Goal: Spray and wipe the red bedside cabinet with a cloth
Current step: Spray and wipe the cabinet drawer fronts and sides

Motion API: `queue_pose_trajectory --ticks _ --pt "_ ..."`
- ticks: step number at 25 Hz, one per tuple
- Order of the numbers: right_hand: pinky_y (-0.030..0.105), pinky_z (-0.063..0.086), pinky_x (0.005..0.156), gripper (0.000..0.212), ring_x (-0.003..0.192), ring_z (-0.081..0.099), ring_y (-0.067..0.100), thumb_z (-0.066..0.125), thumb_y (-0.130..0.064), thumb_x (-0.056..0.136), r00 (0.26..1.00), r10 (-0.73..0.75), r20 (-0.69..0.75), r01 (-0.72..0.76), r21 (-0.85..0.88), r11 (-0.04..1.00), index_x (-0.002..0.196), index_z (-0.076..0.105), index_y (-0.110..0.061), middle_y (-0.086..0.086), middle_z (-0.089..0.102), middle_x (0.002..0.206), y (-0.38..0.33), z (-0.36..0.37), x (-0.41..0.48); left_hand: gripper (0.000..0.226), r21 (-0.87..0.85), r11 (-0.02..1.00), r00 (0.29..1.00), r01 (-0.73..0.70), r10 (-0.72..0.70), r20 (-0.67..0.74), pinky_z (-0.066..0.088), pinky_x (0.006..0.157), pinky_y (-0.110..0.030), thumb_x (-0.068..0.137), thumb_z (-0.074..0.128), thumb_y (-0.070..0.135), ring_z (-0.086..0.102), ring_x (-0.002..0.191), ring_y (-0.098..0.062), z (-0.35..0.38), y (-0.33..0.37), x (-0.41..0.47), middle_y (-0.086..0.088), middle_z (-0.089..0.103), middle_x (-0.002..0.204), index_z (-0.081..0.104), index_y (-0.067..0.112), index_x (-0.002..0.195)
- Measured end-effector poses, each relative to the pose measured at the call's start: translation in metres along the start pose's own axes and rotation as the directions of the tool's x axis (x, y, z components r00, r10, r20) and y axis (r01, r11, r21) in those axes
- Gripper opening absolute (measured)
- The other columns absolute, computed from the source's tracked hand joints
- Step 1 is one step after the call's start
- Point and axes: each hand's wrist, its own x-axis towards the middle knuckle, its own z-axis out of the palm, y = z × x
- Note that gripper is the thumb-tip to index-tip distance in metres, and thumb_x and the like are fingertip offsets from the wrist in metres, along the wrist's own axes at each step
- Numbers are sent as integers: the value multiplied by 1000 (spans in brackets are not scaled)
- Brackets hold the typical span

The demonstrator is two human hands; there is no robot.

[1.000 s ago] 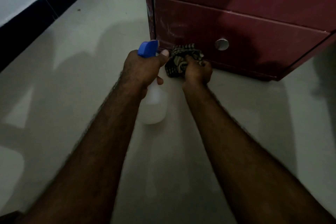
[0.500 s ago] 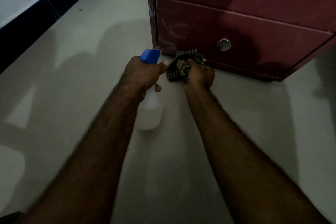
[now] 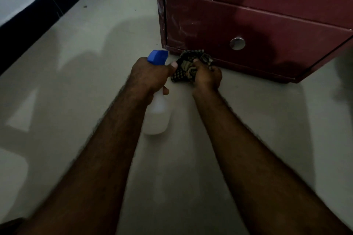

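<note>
Down at the red bedside cabinet (image 3: 267, 15) base — your right hand (image 3: 207, 77) bunches the checked cloth (image 3: 186, 67) against its bottom edge, while your left hand (image 3: 150, 74) grips the blue-topped spray bottle (image 3: 157, 114) just beside it.

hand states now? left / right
Left hand: closed, gripping the spray bottle by its neck.
Right hand: closed, holding the bunched cloth at the cabinet base.
</note>
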Motion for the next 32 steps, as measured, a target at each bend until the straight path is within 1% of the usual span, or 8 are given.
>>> queue_pose_trajectory --ticks 7,10,12,15,20,24,29,32 --pt "46 63 81 49 92 73 29 88 -18 77 1000 12 -9 -12 -17 1000 119 66 -5 12 73 111 1 12 0 68 -72 997 995 22 -29 -93 47 43 -20 89 74 44 67 63 -14 -10 -6 3 -6 66 99 46 16 144" --pt "39 64 78 48 87 73 26 88 -19 76 1000 23 13 -23 -31 999 119 70 -8 10 75 110 -3 23 -3 66 -79 997 994 8 -16 -104 45 38 -16 90 74 43 67 63 -14 -13 -7 4 -7 67 101 47 15 143" --pt "36 64 75 50 86 73 23 88 -20 75 1000 1 22 -1 4 1000 120 70 -11 8 75 110 -5 29 -5 65 -90 996 995 -3 -6 -99 48 42 -19 90 74 42 68 64 -15 -11 -7 2 -9 67 102 47 15 143" --pt "39 63 82 49 92 72 25 88 -20 74 999 -46 20 45 34 998 119 69 -11 7 74 111 1 32 -6 64 -93 996 996 -9 2 -85 49 43 -21 91 73 41 67 64 -16 -11 -6 2 -10 68 102 48 13 143" --pt "40 63 80 45 90 73 27 83 -17 78 1000 30 1 -30 -13 999 120 70 -6 11 74 113 1 39 -3 60 -70 997 997 -16 11 -76 48 40 -17 91 73 41 67 60 -14 -12 -9 3 -11 68 100 50 14 139" --pt "43 64 81 55 92 73 26 88 -22 74 998 -15 59 14 7 1000 124 68 -12 8 73 113 0 48 -9 61 -79 997 997 -18 12 -79 52 50 -25 90 74 42 68 61 -15 -13 -7 4 -10 69 100 50 14 140" --pt "46 63 82 45 92 73 29 82 -13 80 984 149 96 -156 70 985 121 68 -3 14 73 114 4 48 -12 61 -110 994 996 -12 3 -85 52 47 -23 90 74 41 67 59 -14 -15 -3 4 -8 68 101 51 15 139" --pt "44 64 79 47 90 73 27 86 -15 77 988 104 115 -116 96 989 119 70 -5 12 74 111 2 57 -16 58 -124 992 996 -20 9 -87 54 46 -22 89 75 40 67 58 -15 -18 -5 5 -10 69 99 53 14 136"
